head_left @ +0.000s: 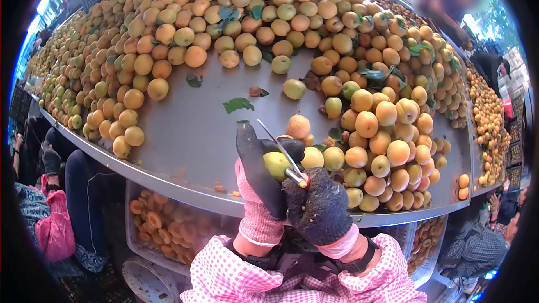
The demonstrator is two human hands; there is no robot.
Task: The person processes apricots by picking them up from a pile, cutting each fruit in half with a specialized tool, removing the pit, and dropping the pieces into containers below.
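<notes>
My left hand (259, 177), in a dark glove with a pink cuff, is closed around a yellow-green apricot (275, 166). Its index finger points up over the metal table. In my right hand (321, 201), also dark-gloved, is a small knife (293, 175) with a thin blade and a pale, red-marked handle. The blade slants up and left across the held fruit; whether it cuts in cannot be seen. Close to the right hand lies a heap of orange and yellow apricots (386, 148), and another apricot (298, 126) sits just beyond the fingers.
A large apricot pile (185, 36) covers the back and left of the metal table (185, 120). Leaves (238, 105) lie in the middle. Below the table's edge stands a crate (132, 235) of halved apricots. Other people sit or stand around, one at the upper right (443, 8).
</notes>
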